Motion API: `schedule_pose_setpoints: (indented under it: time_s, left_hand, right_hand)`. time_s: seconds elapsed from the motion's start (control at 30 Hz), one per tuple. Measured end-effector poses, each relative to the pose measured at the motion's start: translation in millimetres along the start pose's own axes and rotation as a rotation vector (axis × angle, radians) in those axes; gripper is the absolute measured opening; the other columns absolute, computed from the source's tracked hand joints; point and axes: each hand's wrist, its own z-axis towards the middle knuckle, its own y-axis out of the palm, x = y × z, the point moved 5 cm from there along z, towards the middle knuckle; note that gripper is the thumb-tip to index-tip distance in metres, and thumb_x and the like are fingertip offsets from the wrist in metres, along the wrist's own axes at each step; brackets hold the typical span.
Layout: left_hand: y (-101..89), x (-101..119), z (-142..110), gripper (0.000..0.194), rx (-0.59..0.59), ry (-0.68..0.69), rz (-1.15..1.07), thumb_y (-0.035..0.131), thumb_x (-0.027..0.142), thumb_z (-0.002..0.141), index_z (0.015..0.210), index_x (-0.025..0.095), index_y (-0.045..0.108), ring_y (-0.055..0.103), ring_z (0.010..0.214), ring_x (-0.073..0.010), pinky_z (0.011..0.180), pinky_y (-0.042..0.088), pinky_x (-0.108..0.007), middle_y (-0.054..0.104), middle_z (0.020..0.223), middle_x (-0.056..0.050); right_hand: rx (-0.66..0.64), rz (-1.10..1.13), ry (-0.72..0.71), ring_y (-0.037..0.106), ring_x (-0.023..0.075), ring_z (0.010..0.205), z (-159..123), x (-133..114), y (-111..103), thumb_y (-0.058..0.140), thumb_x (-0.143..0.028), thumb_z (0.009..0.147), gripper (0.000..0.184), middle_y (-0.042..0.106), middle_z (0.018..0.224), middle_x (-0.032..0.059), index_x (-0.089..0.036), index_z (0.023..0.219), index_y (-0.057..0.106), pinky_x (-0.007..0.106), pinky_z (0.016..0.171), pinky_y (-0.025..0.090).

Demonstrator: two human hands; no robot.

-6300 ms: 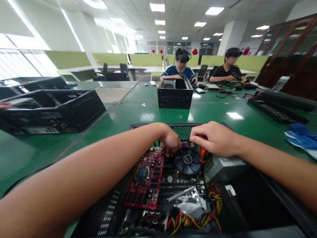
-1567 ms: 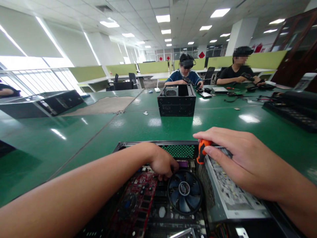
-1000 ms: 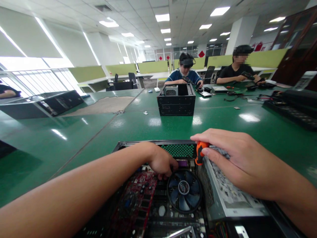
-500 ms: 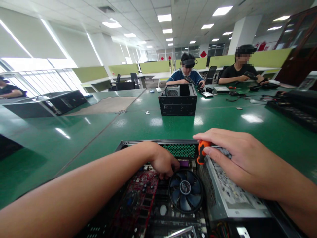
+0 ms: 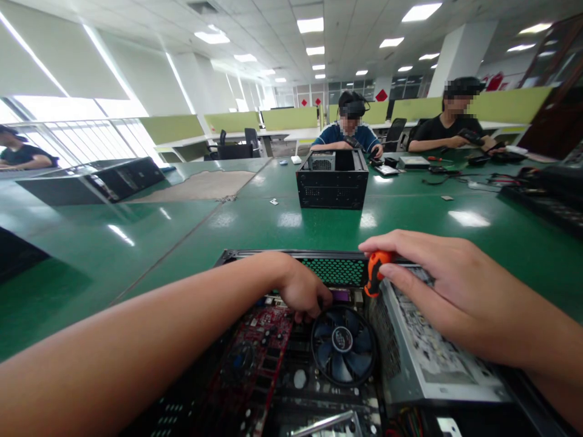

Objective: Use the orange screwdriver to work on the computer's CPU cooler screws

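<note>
An opened computer case (image 5: 255, 254) lies in front of me. My left hand (image 5: 303, 291) reaches into it, between a red graphics card (image 5: 255, 346) and a round black cooling fan (image 5: 342, 340). Its fingers are bent downward and pressed together; whatever they hold or touch is hidden. My right hand (image 5: 437, 273) is over the silver power supply (image 5: 437, 346), with a screwdriver's orange and black handle (image 5: 377, 274) between thumb and fingers. The handle is tilted, and its shaft does not show clearly. Just beyond the fan is a purple connector (image 5: 341, 295).
A silver bracket (image 5: 328, 423) lies inside the case near me. Another black case (image 5: 332, 189) stands across the green table (image 5: 218, 233), with a further case (image 5: 122, 176) at left. Two people sit opposite, a third at far left. Cables and parts (image 5: 460, 177) lie at right.
Since the earliest frame, my right hand has opened out from a fist and shifted right with the screwdriver. My left hand stays by the fan. Lately both hands are nearly still; the view turned slightly.
</note>
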Motion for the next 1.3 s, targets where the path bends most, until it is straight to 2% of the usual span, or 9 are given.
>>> schedule_pose_setpoints:
  time_s: [0.2,0.27,0.33,0.5,0.73,0.9,1.0,1.1,1.3]
  left_hand:
    - [-0.1,3,-3,0.028,-0.005,-0.02,0.011,0.076,0.016,0.083,0.107,0.03,0.072,0.084,0.102,-0.0311,0.089,0.06,-0.035,0.081,0.086,0.002]
    - [0.4,3,-3,0.028,-0.006,-0.02,0.01,0.076,0.016,0.082,0.106,0.03,0.072,0.085,0.103,-0.0317,0.091,0.061,-0.036,0.081,0.086,0.002]
    - [0.9,3,-2,0.028,-0.003,-0.013,0.004,0.076,0.016,0.081,0.103,0.031,0.07,0.085,0.102,-0.0318,0.091,0.062,-0.037,0.08,0.085,0.002]
    - [0.9,2,0,0.026,0.004,0.007,-0.011,0.077,0.015,0.078,0.097,0.031,0.068,0.082,0.096,-0.0298,0.088,0.059,-0.036,0.079,0.084,0.003]
    - [1.7,1,1,0.03,-0.004,0.001,-0.038,0.076,0.013,0.076,0.099,0.031,0.068,0.08,0.093,-0.0292,0.086,0.059,-0.036,0.075,0.08,0.005]
    - [6.2,-7,7,0.024,-0.016,0.056,-0.04,0.074,0.014,0.08,0.096,0.031,0.065,0.081,0.097,-0.0297,0.086,0.062,-0.036,0.073,0.079,0.005]
    - [6.9,-12,8,0.024,-0.007,0.068,-0.046,0.075,0.015,0.082,0.099,0.03,0.067,0.082,0.098,-0.0295,0.087,0.063,-0.036,0.076,0.083,0.005]
    - [6.6,-14,7,0.026,-0.004,0.059,-0.033,0.076,0.015,0.083,0.104,0.03,0.071,0.083,0.101,-0.0295,0.088,0.063,-0.036,0.078,0.085,0.005]
    - [6.4,-12,6,0.025,0.0,0.06,-0.029,0.076,0.015,0.082,0.102,0.03,0.07,0.083,0.101,-0.0287,0.085,0.063,-0.033,0.077,0.085,0.005]
  right_hand:
    - [0.03,0.007,0.01,0.089,0.0222,0.079,1,7,-3,0.078,-0.025,0.12,0.012,0.095,0.1,0.0019,-0.027,0.115,0.088,0.032,0.074,0.069]
    - [0.015,0.014,0.006,0.087,0.0211,0.076,0,6,-3,0.08,-0.027,0.121,0.013,0.093,0.095,0.0004,-0.028,0.111,0.088,0.031,0.069,0.066]
    - [-0.002,0.021,-0.011,0.091,0.0221,0.082,0,3,-2,0.074,-0.026,0.124,0.018,0.096,0.101,0.0025,-0.028,0.117,0.09,0.031,0.075,0.071]
    - [-0.007,-0.005,-0.054,0.099,0.0283,0.127,-3,-4,0,0.057,-0.017,0.127,0.039,0.101,0.145,0.0112,-0.02,0.152,0.087,0.039,0.111,0.079]
    - [0.019,0.049,-0.031,0.097,0.022,0.095,-9,-12,-19,0.06,-0.019,0.127,0.028,0.1,0.122,-0.0001,-0.032,0.14,0.082,0.028,0.087,0.078]
    - [-0.122,0.137,-0.083,0.099,0.0264,0.109,-16,-29,-11,0.059,-0.02,0.125,0.031,0.101,0.126,0.0017,-0.035,0.137,0.083,0.03,0.088,0.079]
    - [-0.084,0.134,-0.031,0.099,0.035,0.115,-20,-28,-5,0.079,-0.031,0.118,0.027,0.102,0.126,0.0052,-0.037,0.14,0.093,0.04,0.092,0.082]
    - [-0.055,0.121,0.008,0.098,0.0424,0.121,-26,-25,0,0.095,-0.045,0.109,0.036,0.102,0.125,0.0075,-0.04,0.144,0.098,0.049,0.095,0.083]
    - [-0.08,0.108,0.013,0.098,0.0441,0.122,-27,-26,5,0.094,-0.048,0.108,0.04,0.102,0.123,0.0076,-0.042,0.148,0.098,0.053,0.099,0.084]
